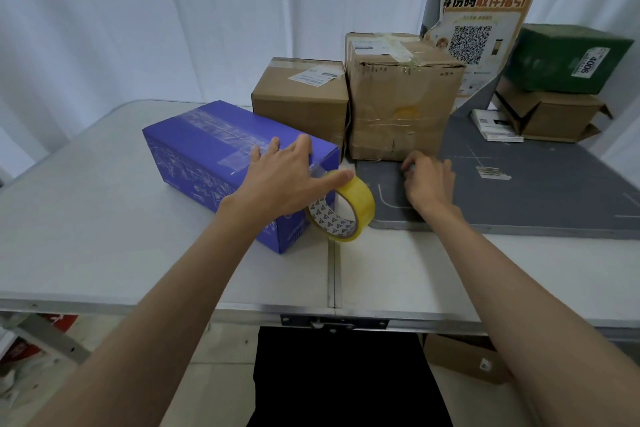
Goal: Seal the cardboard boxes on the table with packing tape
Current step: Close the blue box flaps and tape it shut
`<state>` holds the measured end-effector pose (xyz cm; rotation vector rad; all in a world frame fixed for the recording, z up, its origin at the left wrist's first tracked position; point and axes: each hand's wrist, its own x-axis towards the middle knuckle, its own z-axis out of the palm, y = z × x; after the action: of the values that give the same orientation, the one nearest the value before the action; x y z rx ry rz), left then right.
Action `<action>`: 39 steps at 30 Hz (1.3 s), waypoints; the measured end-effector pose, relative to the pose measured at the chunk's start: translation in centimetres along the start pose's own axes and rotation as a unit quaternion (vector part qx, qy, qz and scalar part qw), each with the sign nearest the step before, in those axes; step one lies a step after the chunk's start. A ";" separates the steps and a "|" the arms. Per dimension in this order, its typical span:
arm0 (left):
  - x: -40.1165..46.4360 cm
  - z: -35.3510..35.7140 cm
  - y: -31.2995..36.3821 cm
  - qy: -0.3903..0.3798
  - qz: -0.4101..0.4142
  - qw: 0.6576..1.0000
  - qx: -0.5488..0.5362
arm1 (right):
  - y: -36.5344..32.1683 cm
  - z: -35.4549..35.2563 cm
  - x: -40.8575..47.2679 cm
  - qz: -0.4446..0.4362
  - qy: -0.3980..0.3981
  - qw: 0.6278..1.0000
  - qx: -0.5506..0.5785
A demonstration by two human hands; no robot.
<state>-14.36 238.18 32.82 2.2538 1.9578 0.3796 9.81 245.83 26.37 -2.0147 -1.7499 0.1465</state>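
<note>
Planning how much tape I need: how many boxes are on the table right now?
5. Blue box under the left hand; small brown box behind it; large brown box beside that; green box stacked on an open brown box far right. Others may be hidden.

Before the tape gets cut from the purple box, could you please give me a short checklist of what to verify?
1. Tape strip lies along the top seam of the purple box: ok.
2. Left hand presses the strip down at the near end of the box top: ok.
3. Tape roll is connected to the strip on the box: ok, it hangs at the box's near corner by the left thumb.
4. Right hand has a cutting tool: cannot tell, its fingers are curled on the grey mat.
5. Strip runs down the near end face: cannot tell.
6. Brown boxes stand apart from the hands: ok.
</note>
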 end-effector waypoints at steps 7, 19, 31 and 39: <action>-0.1 -0.7 0.1 -0.016 -0.004 1.000 -0.014 | -1.8 -1.5 -0.2 -0.021 -0.042 0.995 0.087; -0.5 -2.5 -2.3 -0.052 -0.023 0.998 -0.038 | -7.6 -5.9 -3.8 -0.212 -0.212 0.836 0.460; -1.3 -1.3 -2.3 -0.026 -0.002 0.999 -0.025 | -8.3 -7.0 -5.3 -0.318 -0.231 0.860 0.325; -1.6 -1.2 -2.2 -0.039 -0.005 0.998 -0.038 | -9.5 -6.5 -5.4 -0.369 -0.155 0.876 0.271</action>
<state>-17.01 236.84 33.27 2.1772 1.8820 0.3535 2.60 239.63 34.81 -0.8812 -2.2296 0.6476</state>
